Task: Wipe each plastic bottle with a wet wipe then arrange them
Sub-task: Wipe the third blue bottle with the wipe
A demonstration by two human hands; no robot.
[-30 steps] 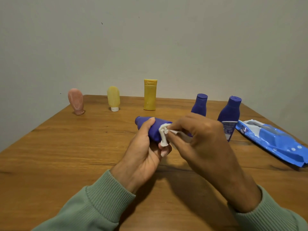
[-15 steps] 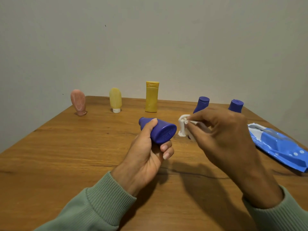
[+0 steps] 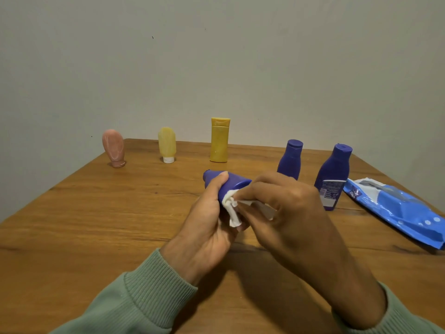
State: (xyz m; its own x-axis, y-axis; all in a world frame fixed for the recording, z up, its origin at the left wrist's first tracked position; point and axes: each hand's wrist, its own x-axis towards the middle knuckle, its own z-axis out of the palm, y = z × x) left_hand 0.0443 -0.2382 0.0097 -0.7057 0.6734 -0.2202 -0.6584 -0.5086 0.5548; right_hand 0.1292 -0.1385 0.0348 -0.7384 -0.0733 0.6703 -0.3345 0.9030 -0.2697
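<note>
Pinching a crumpled wet wipe (image 3: 231,208) between the fingertips of my right hand (image 3: 289,213), I am pressing it against the flat base of a blue bottle (image 3: 231,185) that my left hand (image 3: 212,218) is gripping sideways above the wooden table (image 3: 96,225), thumb across its body. The bottle is looking light, smooth and probably slippery once damp, so I am judging a wrap around its middle to be the safest hold. Two more blue bottles (image 3: 290,160) are standing just behind my right hand, three pale ones, pink (image 3: 113,148), yellow (image 3: 166,148) and mustard (image 3: 219,141), are lining the far edge, and the wipes pack (image 3: 395,210) is lying to the right.
</note>
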